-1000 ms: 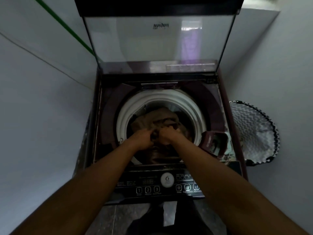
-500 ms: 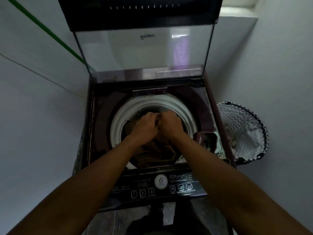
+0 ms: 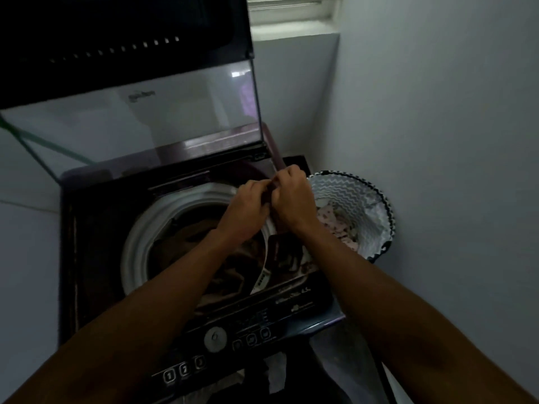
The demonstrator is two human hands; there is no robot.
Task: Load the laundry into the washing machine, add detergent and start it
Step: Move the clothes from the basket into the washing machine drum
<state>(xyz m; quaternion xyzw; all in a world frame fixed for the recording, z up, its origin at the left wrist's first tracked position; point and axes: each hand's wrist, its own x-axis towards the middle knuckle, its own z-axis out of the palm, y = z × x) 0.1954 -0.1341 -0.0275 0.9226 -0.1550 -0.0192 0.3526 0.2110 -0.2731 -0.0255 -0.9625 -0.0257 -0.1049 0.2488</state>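
Fingers (image 3: 264, 196) of both hands curl together, grasp unclear, above the drum (image 3: 140, 243); loading seems unfinished. Next, likely more clothes from the basket (image 3: 376, 205) at right

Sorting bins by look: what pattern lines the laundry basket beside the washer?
A grey-and-white zigzag (chevron) pattern on the laundry basket, seen in the head view.

Both hands out of the drum since half a second ago: left hand (image 3: 248, 211) and right hand (image 3: 291, 199) now raised together over the washer's right rear rim, beside the laundry basket (image 3: 376, 205). Fingers curled, knuckles touching; anything held is too dim to tell. Brown laundry (image 3: 192, 237) in the drum lies uncovered.
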